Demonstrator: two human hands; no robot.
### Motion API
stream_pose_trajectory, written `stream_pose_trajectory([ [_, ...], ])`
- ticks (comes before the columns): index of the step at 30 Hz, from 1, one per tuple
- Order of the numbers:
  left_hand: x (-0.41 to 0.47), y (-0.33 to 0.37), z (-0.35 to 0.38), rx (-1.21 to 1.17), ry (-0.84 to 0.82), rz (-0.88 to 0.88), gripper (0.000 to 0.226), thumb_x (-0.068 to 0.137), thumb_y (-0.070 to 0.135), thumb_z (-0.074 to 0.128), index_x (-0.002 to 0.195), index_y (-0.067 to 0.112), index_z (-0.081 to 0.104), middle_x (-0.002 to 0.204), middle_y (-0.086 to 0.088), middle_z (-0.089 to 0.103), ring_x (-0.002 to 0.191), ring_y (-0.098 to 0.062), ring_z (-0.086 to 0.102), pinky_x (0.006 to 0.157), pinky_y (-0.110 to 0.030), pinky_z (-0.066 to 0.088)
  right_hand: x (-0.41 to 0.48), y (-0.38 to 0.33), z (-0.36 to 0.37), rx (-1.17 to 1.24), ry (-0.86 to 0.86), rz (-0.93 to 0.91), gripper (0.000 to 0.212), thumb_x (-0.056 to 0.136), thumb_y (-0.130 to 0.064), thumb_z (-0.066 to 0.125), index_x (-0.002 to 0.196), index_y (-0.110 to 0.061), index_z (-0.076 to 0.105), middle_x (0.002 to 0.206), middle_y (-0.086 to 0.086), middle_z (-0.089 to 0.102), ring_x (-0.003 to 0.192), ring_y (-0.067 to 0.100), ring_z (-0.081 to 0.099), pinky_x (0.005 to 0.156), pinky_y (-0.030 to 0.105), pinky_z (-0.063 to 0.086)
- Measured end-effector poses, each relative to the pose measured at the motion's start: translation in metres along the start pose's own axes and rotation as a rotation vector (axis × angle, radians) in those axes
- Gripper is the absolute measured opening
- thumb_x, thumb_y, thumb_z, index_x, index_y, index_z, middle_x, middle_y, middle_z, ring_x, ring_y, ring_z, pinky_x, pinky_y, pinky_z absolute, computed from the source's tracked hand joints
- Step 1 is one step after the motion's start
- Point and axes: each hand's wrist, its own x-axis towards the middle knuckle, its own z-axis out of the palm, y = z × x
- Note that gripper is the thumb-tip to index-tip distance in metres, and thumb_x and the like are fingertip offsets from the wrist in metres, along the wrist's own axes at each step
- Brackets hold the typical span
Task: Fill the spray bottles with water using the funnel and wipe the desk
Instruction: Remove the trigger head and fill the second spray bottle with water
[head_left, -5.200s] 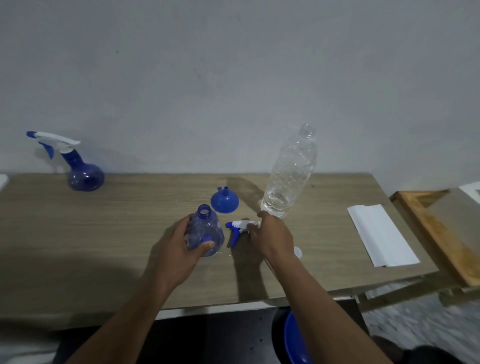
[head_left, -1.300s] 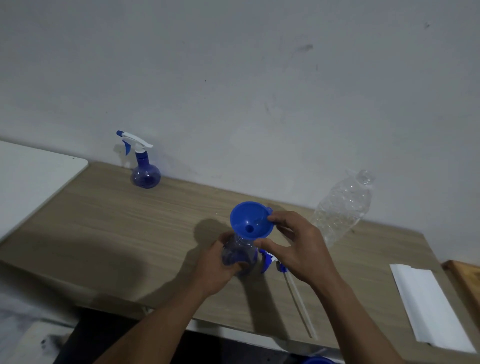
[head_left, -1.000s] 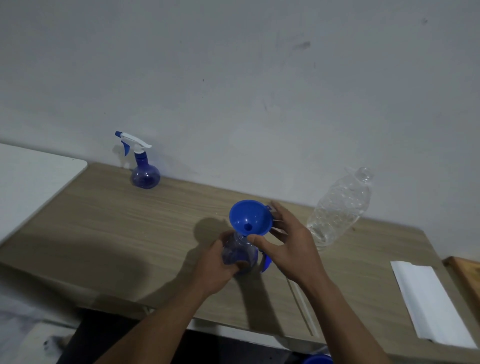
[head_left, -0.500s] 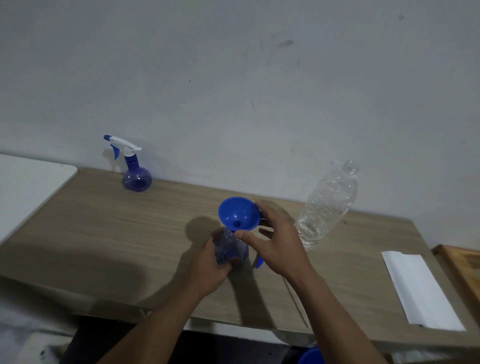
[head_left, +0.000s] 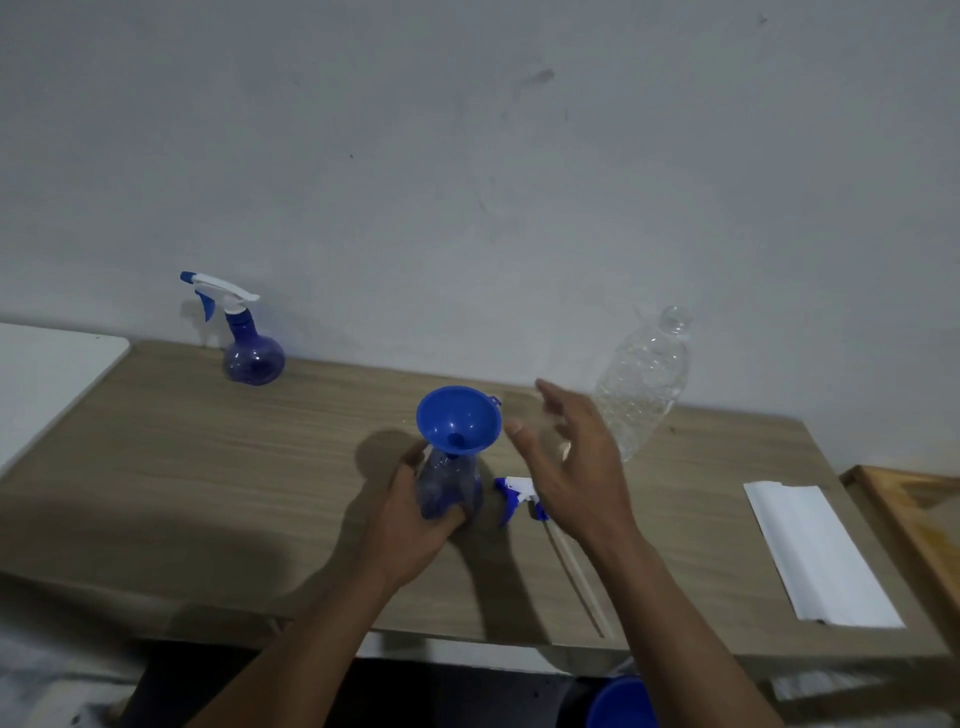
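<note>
Two bulbous blue plastic bottles on the wood-grain worktop: capped bottle back left; open bottle centre, left hand grasping it, one conical funnel in its neck. Right hand fingers released, alongside.

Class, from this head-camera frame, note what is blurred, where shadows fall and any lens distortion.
Head view: the right hand is motion-blurred; the left hand, gripping the spray bottle, and the funnel look sharper; dim light casts dark shadows on the desk at near left; the water bottle leans, probably wide-angle distortion.
</note>
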Motion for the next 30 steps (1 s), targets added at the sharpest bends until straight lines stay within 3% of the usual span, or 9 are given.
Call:
stream_pose_trajectory([
  [3, 0.006, 0.004, 0.003, -0.106, 0.054, -0.005, 0.088, 0.073, 0.027, 0.087, 0.146, 0.027, 0.036, 0.144, 0.01, 0.048, 0.126, -0.001, 0.047, 0.082, -0.002, 0.041, 0.006, 0.011, -0.017, -0.08, 0.362, -0.08, 0.057, 0.087, -0.037, 0.076, 0.135, -0.019, 0.052, 0.126, -0.006, 0.049, 0.12, 0.021, 0.053, 0.099, 0.046, 0.048],
  [7, 0.01, 0.021, 0.001, -0.184, 0.2, 0.096, 0.11, 0.052, 0.058, 0.087, 0.145, 0.036, 0.032, 0.142, 0.012, 0.048, 0.133, -0.008, 0.046, 0.105, -0.033, 0.042, 0.018, 0.04, -0.035, -0.106, 0.688, 0.031, 0.088, 0.076, -0.04, 0.085, 0.143, -0.018, 0.033, 0.141, 0.009, 0.032, 0.129, 0.032, 0.041, 0.105, 0.052, 0.043],
  [10, 0.009, 0.036, -0.001, -0.206, 0.196, 0.141, 0.117, 0.048, 0.066, 0.084, 0.147, 0.038, 0.027, 0.14, 0.015, 0.047, 0.133, -0.01, 0.047, 0.11, -0.04, 0.041, 0.029, 0.067, -0.04, 0.001, 0.58, 0.211, 0.107, 0.071, -0.044, 0.087, 0.152, -0.027, 0.019, 0.155, 0.004, 0.023, 0.144, 0.023, 0.03, 0.115, 0.051, 0.036],
  [12, 0.007, 0.047, -0.002, -0.198, 0.166, 0.149, 0.116, 0.051, 0.067, 0.084, 0.148, 0.039, 0.026, 0.139, 0.017, 0.049, 0.131, -0.01, 0.048, 0.11, -0.041, 0.042, 0.035, 0.084, -0.037, 0.085, 0.454, 0.283, 0.111, 0.071, -0.041, 0.088, 0.153, -0.034, 0.014, 0.159, 0.002, 0.028, 0.144, 0.016, 0.033, 0.117, 0.045, 0.035],
  [15, 0.005, 0.056, -0.003, -0.16, 0.141, 0.144, 0.107, 0.06, 0.059, 0.082, 0.15, 0.036, 0.029, 0.139, 0.012, 0.051, 0.129, -0.01, 0.05, 0.106, -0.037, 0.044, 0.04, 0.104, -0.029, 0.108, 0.331, 0.371, 0.095, 0.073, -0.038, 0.087, 0.147, -0.031, 0.027, 0.142, -0.001, 0.051, 0.128, 0.017, 0.053, 0.104, 0.038, 0.046],
  [18, 0.005, 0.06, -0.005, -0.081, 0.134, 0.137, 0.082, 0.072, 0.047, 0.079, 0.143, 0.039, 0.038, 0.137, 0.011, 0.051, 0.123, -0.011, 0.051, 0.089, -0.022, 0.041, 0.047, 0.113, -0.02, 0.082, 0.355, 0.377, 0.071, 0.076, -0.041, 0.083, 0.132, -0.03, 0.042, 0.124, -0.004, 0.06, 0.112, 0.018, 0.062, 0.097, 0.042, 0.053],
  [21, 0.007, 0.058, -0.006, -0.075, 0.148, 0.137, 0.078, 0.074, 0.04, 0.082, 0.14, 0.039, 0.041, 0.131, 0.013, 0.053, 0.12, -0.01, 0.052, 0.079, -0.009, 0.037, 0.049, 0.11, -0.017, 0.037, 0.395, 0.348, 0.058, 0.08, -0.038, 0.081, 0.126, -0.026, 0.047, 0.116, -0.004, 0.061, 0.106, 0.018, 0.061, 0.091, 0.036, 0.051],
  [25, 0.01, 0.057, -0.009, -0.097, 0.149, 0.128, 0.092, 0.064, 0.054, 0.082, 0.144, 0.04, 0.039, 0.133, 0.011, 0.056, 0.121, -0.01, 0.054, 0.092, -0.023, 0.044, 0.044, 0.092, -0.031, 0.018, 0.434, 0.236, 0.053, 0.084, -0.034, 0.079, 0.125, -0.022, 0.048, 0.113, -0.004, 0.061, 0.105, 0.021, 0.063, 0.085, 0.028, 0.046],
  [30, 0.013, 0.056, -0.012, -0.119, 0.147, 0.139, 0.081, 0.062, 0.055, 0.084, 0.133, 0.044, 0.047, 0.122, 0.016, 0.06, 0.114, -0.009, 0.059, 0.092, -0.028, 0.05, 0.054, 0.05, -0.071, -0.022, 0.35, -0.024, 0.094, 0.084, -0.023, 0.08, 0.153, -0.031, 0.016, 0.119, 0.0, 0.056, 0.104, 0.017, 0.062, 0.085, 0.028, 0.048],
])
